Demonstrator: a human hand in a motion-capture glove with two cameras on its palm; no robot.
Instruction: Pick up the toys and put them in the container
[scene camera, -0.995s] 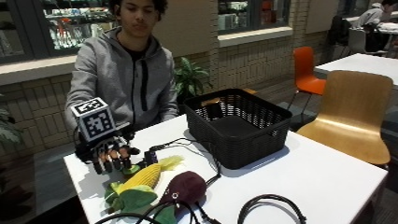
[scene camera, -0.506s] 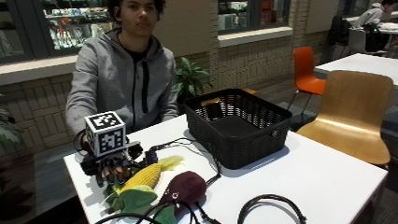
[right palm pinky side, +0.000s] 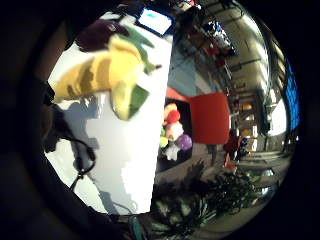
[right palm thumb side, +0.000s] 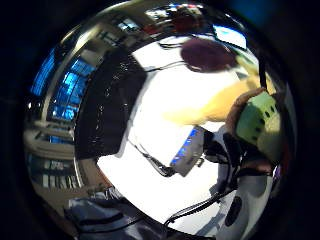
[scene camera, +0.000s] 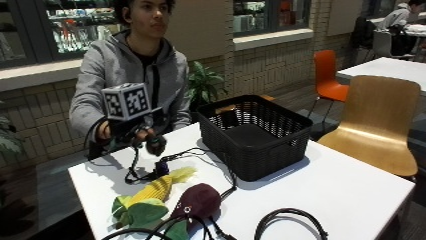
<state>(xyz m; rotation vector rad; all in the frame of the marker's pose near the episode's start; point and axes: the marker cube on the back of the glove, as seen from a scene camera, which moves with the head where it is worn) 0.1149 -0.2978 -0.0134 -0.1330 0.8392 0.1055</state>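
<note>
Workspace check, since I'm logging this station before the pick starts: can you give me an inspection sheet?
Surface: white table.
Job's things: corn toy and purple eggplant toy lie side by side on the table near its front edge; black basket holds no toy that shows.
Clutter: nothing seen.
Grippers: gloved right hand above the table, holds nothing.
Cables: black cables across the table.
Surroundings: wooden chair, orange chair.

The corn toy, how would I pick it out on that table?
Start at the black basket on the white table, then look toward the near corner beside it. The corn toy lies there: yellow, with green leaves, next to a dark purple toy.
</note>
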